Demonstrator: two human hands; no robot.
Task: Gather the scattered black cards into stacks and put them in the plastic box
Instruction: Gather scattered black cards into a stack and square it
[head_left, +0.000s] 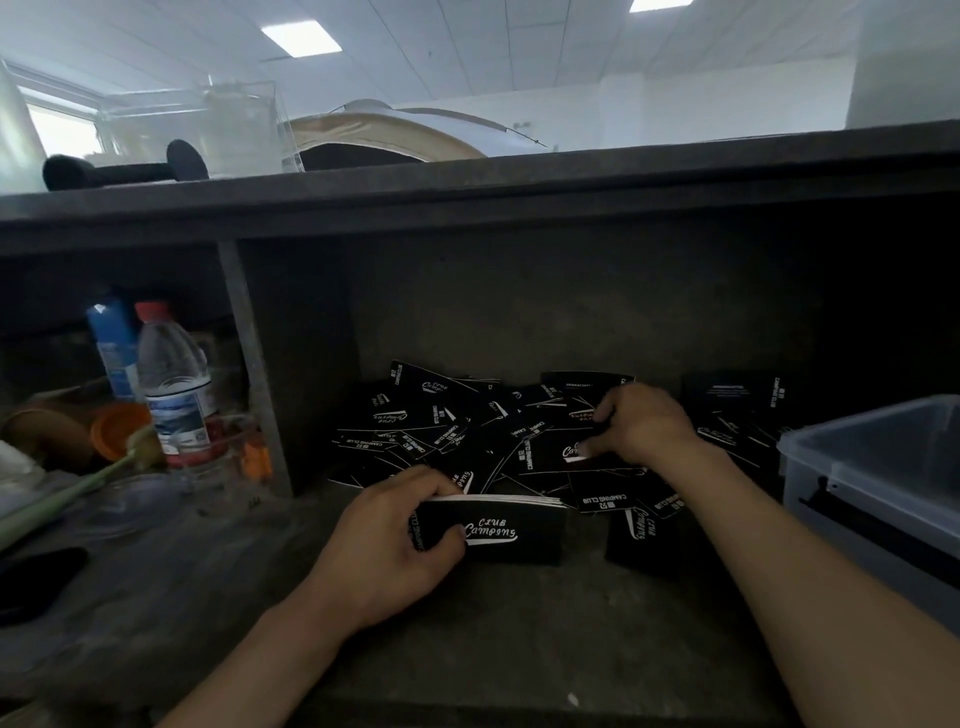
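1. Near the front edge of the dark counter, our left hand grips a squared stack of black cards, thumb across the printed face and fingers curled over the top edge, so this hand is closed firmly on the stack.
2. Farther back, our right hand rests on the loose pile of cards, fingertips pinching at one or two cards; we cannot tell how many it actually has.
3. Most of the pile lies spread against the back wall of the alcove, cards overlapping at all angles, some face up, some turned round.
4. At the right, the plastic box stands just beside the pile, with a few cards lying behind its far left corner. We see no cards inside it from here, though its interior is mostly hidden.
5. We judge the task to be early: one stack formed, much of the pile ungathered.
6. Risks from here: the held stack could fan out or slip if the left hand loosens while taking new cards; slick cards may slide as the right hand drags them, pushing some behind the box; cards added crooked would leave a ragged stack.
7. On the left, a water bottle and clutter sit behind a divider, well apart from our work.
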